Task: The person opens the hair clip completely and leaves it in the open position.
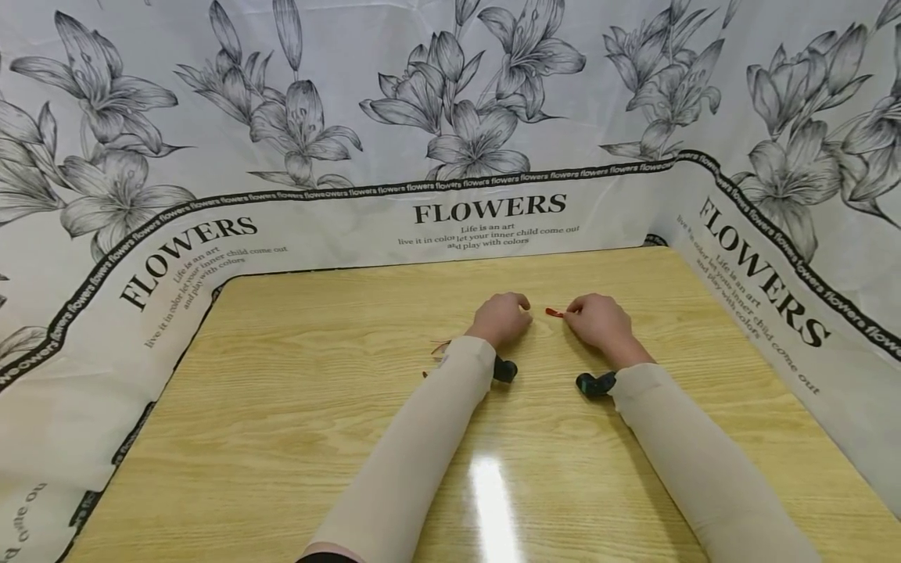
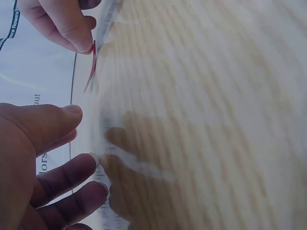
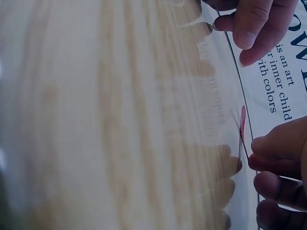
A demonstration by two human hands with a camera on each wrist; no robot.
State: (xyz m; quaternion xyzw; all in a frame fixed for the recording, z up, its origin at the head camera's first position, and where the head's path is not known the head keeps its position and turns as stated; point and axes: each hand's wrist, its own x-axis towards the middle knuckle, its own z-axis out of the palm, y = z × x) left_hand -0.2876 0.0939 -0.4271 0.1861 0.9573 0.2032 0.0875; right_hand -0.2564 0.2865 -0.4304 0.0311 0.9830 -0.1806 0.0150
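Note:
My right hand (image 1: pixel 601 320) pinches one end of a thin, slightly curved red strip (image 1: pixel 554 312) between thumb and index finger. From the right wrist view, the strip (image 3: pixel 243 122) looks narrow and loop-like, with fine dark lines at its lower end; its exact kind cannot be told. Facing it, my left hand (image 1: pixel 501 319) holds nothing, its fingers loosely bent and spread apart. In the left wrist view, a gap separates the thumb and fingers of that hand (image 2: pixel 53 158) from the hanging strip (image 2: pixel 91 69). Both hands are over the far half of the table.
Thin reddish-brown pieces (image 1: pixel 439 349) lie on the wooden table (image 1: pixel 317 375), partly hidden by the left sleeve. Dark wrist cameras (image 1: pixel 504 369) sit below both wrists. A white flower-print cloth (image 1: pixel 338 227) lines the back and sides.

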